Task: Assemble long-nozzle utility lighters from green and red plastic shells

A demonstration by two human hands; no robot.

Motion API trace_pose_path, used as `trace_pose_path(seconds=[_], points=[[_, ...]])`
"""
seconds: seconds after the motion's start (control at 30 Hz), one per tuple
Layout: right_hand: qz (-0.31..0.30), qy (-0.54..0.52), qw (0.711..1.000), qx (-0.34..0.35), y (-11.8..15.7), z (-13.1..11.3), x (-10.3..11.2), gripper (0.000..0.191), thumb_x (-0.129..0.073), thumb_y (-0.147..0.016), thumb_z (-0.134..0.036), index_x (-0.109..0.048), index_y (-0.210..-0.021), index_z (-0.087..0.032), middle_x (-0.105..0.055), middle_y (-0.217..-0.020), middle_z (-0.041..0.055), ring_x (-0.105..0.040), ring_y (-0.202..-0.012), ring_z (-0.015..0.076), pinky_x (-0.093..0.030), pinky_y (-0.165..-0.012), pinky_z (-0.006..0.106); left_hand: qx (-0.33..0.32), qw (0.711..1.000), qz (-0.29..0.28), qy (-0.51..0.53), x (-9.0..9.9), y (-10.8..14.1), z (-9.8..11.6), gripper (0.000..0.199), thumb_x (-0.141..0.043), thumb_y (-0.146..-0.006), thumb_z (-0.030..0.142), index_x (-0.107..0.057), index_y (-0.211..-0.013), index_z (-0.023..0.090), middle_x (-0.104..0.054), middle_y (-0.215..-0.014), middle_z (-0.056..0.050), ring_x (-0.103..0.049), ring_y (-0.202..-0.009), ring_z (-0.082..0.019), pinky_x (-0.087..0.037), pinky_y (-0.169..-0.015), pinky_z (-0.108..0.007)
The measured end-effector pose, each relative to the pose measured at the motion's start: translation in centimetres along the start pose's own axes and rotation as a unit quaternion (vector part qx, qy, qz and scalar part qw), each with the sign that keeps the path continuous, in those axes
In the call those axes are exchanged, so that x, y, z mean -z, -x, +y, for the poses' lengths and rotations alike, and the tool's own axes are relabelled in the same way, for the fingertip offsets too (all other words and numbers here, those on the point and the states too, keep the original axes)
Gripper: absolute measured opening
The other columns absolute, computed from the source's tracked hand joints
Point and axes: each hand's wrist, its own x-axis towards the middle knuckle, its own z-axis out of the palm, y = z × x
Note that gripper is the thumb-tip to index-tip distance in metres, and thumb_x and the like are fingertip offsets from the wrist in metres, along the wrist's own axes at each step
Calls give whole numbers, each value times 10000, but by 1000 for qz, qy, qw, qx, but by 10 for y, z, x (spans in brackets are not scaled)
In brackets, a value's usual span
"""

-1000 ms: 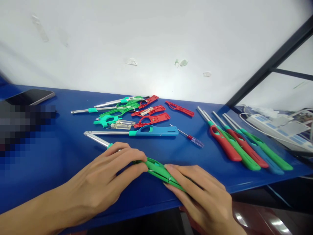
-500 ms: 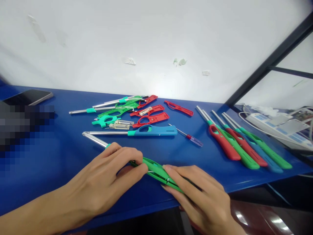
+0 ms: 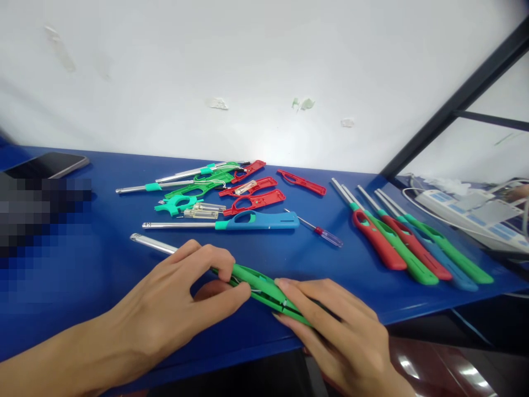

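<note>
Both hands hold a green long-necked lighter low over the table's front edge. Its handle shells stand slightly apart, with a thin wire showing in the gap. My left hand grips the part near the trigger, thumb and index finger bent around the casing. My right hand pinches the handle's rear end between thumb and fingers. The metal tube sticks out left beyond my left hand, which hides the trigger area. Just behind lies a whole blue lighter, with a small screwdriver with a clear purple-tinted handle beside it.
Red casing halves, clear fuel tanks, a turquoise part and opened green lighters lie behind. Several assembled lighters are lined up right. A phone lies left on the blue table; a black frame rises right.
The lighter's tube has swung left and down, away from the blue lighter's tip. My left hand's index finger and thumb have parted a little, showing more of the gap; my right hand stays put.
</note>
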Motion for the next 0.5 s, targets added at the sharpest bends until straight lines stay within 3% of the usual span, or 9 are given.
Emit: trace_pose_path(seconds=[0.13, 0.2, 0.27, 0.33, 0.4, 0.5], points=[[2, 2, 1000, -3, -1, -1, 0, 321, -690, -1017, -101, -704, -1336, -133, -816, -1133, 82, -769, -980, 187, -615, -845, 321, -38, 998, -16, -45, 2, 6, -5, 111, -549, -1077, 289, -656, -1055, 268, -772, -884, 88, -685, -641, -119, -558, -578, -229], [1, 2, 1000, -1, -2, -1, 0, 312, -687, -1018, -97, -709, -1328, -128, -818, -1123, 78, -769, -965, 179, -613, -831, 315, -85, 993, -41, -67, 4, 11, -9, 274, -473, -1074, 133, -670, -1187, 286, -780, -1129, 70, -747, -856, -122, -585, -779, -246], [1, 2, 1000, -2, -2, -2, -1, 301, -688, -1016, -90, -716, -1315, -122, -819, -1112, 73, -764, -957, 169, -610, -826, 307, -114, 990, -57, -64, 6, 13, -12, 398, -448, -1052, 36, -644, -1294, 284, -739, -1313, 33, -734, -1081, -125, -536, -995, -269], [3, 2, 1000, -1, -2, -2, -1, 297, -694, -1009, -78, -723, -1303, -114, -818, -1108, 75, -760, -960, 165, -608, -828, 306, -124, 989, -64, -55, 7, 13, -13, 375, -498, -1050, 38, -612, -1349, 232, -734, -1331, -8, -704, -1162, -131, -451, -1127, -285], [6, 1, 1000, 0, -2, -1, -1, 293, -699, -1003, -68, -729, -1292, -107, -818, -1106, 80, -760, -963, 168, -609, -830, 313, -140, 987, -64, -50, 7, 10, -12, 377, -496, -1034, 22, -619, -1346, 196, -762, -1241, -20, -702, -1136, -151, -440, -1139, -308], [10, 2, 1000, 1, -1, -1, -1, 287, -692, -1005, -66, -731, -1286, -111, -822, -1096, 81, -765, -955, 171, -617, -820, 318, -167, 982, -75, -48, 9, 4, -10, 519, -421, -946, -89, -660, -1302, 204, -772, -1131, -16, -707, -1033, -160, -502, -1012, -321]])
